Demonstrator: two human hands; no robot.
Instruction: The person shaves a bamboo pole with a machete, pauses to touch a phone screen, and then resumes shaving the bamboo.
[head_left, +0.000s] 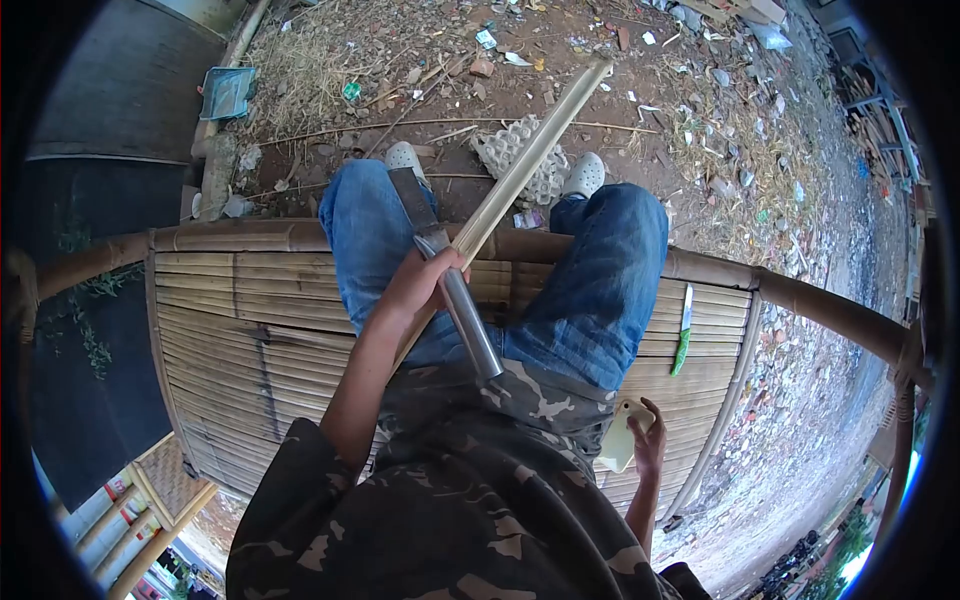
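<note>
Both hands full
Left hand (415, 285) grip wrapped tight round stick (530, 150) and knife (470, 320), centre; right hand (650, 440), lower right, clasps phone (622, 435).

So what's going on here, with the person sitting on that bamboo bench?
A person sits on a slatted bench above littered ground. Their left hand is closed around a long bamboo stick together with a metal-handled machete, both lying across the lap. The right hand holds what looks like a pale phone by the hip. A green-handled knife lies on the bench to their right, untouched.
</note>
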